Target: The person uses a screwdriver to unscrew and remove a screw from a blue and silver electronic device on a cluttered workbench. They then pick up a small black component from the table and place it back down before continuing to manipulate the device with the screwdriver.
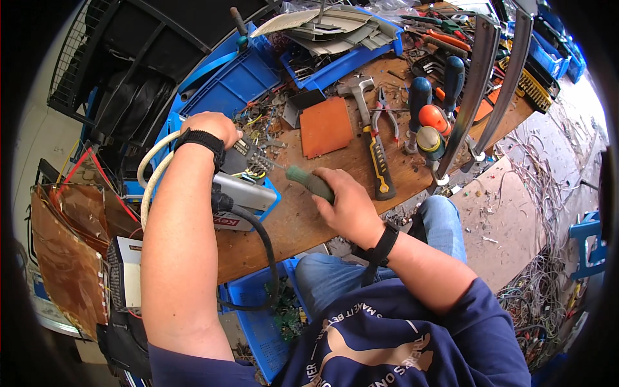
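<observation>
My right hand (332,200) is closed around a green screwdriver handle (298,174), whose thin shaft points left toward a dark electronic piece with metal parts (248,155). My left hand (213,128) is curled at the top of that piece, fingers partly hidden, and appears to grip it. Below the hands a silver metal-cased unit (248,193) lies in a blue tray. A thick black cable (261,238) hangs from it, and a cream cable (157,155) loops left of my forearm.
Hammer (377,161), pliers (387,116), screwdrivers (420,93), upright metal rails (480,90) and orange sheet (316,126) occupy the bench (409,174). Blue bins (232,90) stand behind; another (251,297) sits below. Copper-coloured sheets (64,245) lean left; tangled wires (529,290) cover the right floor.
</observation>
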Demonstrator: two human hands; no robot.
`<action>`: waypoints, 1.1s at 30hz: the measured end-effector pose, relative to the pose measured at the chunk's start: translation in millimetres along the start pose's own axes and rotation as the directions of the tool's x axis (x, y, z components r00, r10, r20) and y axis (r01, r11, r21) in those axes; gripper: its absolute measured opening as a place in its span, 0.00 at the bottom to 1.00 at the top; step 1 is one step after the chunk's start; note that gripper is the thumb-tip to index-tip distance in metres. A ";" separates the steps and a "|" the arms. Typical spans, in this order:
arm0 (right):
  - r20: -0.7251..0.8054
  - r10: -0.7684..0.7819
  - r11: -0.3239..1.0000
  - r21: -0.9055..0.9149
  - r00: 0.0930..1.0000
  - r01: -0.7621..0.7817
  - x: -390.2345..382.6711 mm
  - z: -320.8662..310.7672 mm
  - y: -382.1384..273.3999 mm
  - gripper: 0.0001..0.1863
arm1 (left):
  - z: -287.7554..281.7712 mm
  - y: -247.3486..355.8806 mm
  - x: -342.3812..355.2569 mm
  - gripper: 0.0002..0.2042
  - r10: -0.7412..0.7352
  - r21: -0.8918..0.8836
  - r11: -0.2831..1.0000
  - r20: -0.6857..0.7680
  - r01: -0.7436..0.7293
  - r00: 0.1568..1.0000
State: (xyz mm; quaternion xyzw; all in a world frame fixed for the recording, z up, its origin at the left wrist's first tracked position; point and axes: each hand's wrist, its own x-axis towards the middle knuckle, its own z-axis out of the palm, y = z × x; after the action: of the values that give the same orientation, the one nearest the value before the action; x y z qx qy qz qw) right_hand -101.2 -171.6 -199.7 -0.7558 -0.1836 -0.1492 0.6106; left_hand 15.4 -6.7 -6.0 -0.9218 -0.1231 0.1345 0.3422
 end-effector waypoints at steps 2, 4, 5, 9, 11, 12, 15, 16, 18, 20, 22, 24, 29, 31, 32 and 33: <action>0.022 -0.014 0.999 -0.043 1.000 0.015 -1.2 -1.5 -3.3 0.21 | -0.6 2.3 0.9 0.27 0.008 0.002 1.000 -0.006 -0.008 1.000; 0.054 -0.017 0.997 -0.081 0.998 0.021 -1.7 -1.1 -8.4 0.21 | -1.1 1.2 -2.2 0.27 0.012 0.011 1.000 -0.014 -0.011 1.000; 0.039 -0.028 0.996 -0.087 0.999 0.031 -2.3 0.1 -9.3 0.21 | -0.9 0.5 -3.1 0.27 0.011 0.010 1.000 -0.018 -0.011 1.000; -0.005 0.057 0.995 0.079 0.998 -0.057 1.4 6.0 -5.2 0.21 | -1.8 0.6 -5.5 0.27 0.010 0.011 1.000 -0.031 -0.010 0.999; 0.095 0.264 0.910 0.307 0.960 -0.280 8.7 3.7 -3.8 0.19 | -1.2 -0.1 -4.9 0.27 0.010 0.008 1.000 -0.032 -0.010 0.999; 0.216 0.392 0.791 0.417 0.894 -0.447 16.2 -3.1 -8.7 0.19 | 0.5 -1.1 -3.2 0.27 0.010 0.006 1.000 -0.028 -0.010 1.000; 0.493 0.498 0.289 0.681 0.713 -0.673 24.4 -8.1 -5.9 0.18 | 2.6 -2.4 -1.8 0.27 0.010 0.007 1.000 -0.023 -0.010 1.000; 0.562 0.481 0.095 0.729 0.673 -0.678 26.4 -9.4 -5.1 0.19 | 2.5 -1.2 -1.4 0.27 0.012 0.008 1.000 -0.024 -0.012 1.000; 0.645 0.511 -0.112 0.706 0.568 -0.700 26.9 -9.7 -4.0 0.19 | 1.2 0.6 -1.9 0.27 0.009 0.004 1.000 -0.019 -0.009 1.000; 0.701 0.492 -0.182 0.662 0.516 -0.727 23.4 -6.7 1.0 0.19 | 0.7 1.1 0.9 0.28 0.019 0.007 1.000 -0.022 -0.019 1.000; 0.656 0.540 -0.094 0.670 0.527 -0.737 26.2 -7.4 -2.6 0.15 | 3.8 2.1 6.2 0.28 0.045 0.014 0.999 -0.023 -0.045 0.999; 0.615 0.561 0.029 0.654 0.554 -0.756 34.1 -10.4 -3.8 0.14 | 2.5 0.9 3.2 0.28 0.022 -0.006 1.000 -0.011 -0.022 1.000; 0.244 0.286 0.879 0.319 0.927 -0.355 30.8 3.5 6.3 0.17 | 2.6 -2.2 -0.5 0.27 -0.007 0.000 1.000 0.006 0.007 1.000; 0.078 -0.087 0.981 -0.168 0.993 0.099 22.3 4.3 4.5 0.20 | 8.6 -0.2 11.2 0.27 0.005 0.001 1.000 0.010 -0.005 1.000; 0.127 -0.212 0.916 -0.321 0.969 0.243 21.5 1.5 -7.3 0.21 | 8.7 -2.3 7.2 0.27 -0.010 -0.001 1.000 0.005 0.010 1.000; -0.005 -0.282 0.926 -0.262 0.959 0.271 24.0 3.6 -6.1 0.19 | 6.7 -2.0 2.8 0.27 -0.019 -0.003 1.000 -0.004 0.019 1.000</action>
State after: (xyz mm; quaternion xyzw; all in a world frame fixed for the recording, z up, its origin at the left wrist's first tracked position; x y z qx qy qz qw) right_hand -82.7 -164.7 -184.4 -0.7922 -0.2542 -0.2726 0.4833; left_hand 15.5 -0.3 -10.0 -0.9213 -0.1315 0.1291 0.3424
